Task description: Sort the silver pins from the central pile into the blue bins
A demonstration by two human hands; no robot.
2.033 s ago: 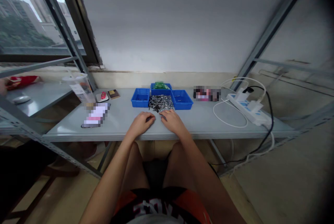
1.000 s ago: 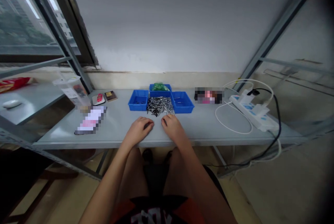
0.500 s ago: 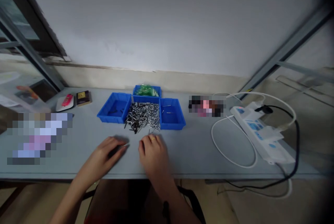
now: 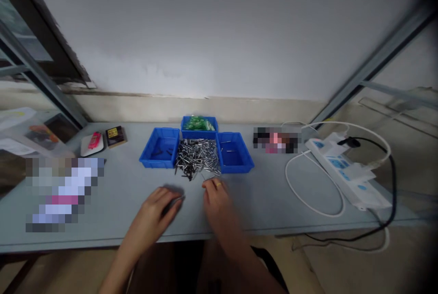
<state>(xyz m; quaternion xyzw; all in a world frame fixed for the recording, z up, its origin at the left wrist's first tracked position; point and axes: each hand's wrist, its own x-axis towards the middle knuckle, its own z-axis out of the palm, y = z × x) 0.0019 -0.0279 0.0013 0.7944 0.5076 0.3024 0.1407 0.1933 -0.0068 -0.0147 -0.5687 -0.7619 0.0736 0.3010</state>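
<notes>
A pile of silver and dark screws (image 4: pixel 198 154) lies on the grey table (image 4: pixel 137 193) between two blue trays. The left tray (image 4: pixel 158 164) holds a few dark pieces, the right tray (image 4: pixel 237 169) a few silver ones. Behind the pile, a third blue tray (image 4: pixel 199 134) holds green plastic bags (image 4: pixel 198 123). My left hand (image 4: pixel 159 209) pinches a thin silver screw (image 4: pixel 178 198) in front of the pile. At the pile's front edge, my right hand (image 4: pixel 217 200) has its fingers bent together near a thin screw; what they hold is too small to tell.
On the right lie a white power strip (image 4: pixel 349 177) with plugs and looped cables. A pink object (image 4: pixel 95 140) on a white one and a dark box (image 4: pixel 115 136) are at the back left. Blurred-out items lie at both sides.
The view has shifted, so the table's items appear further right. My right hand's fingers have come nearer the pile's front edge. My left hand still pinches the screw.
</notes>
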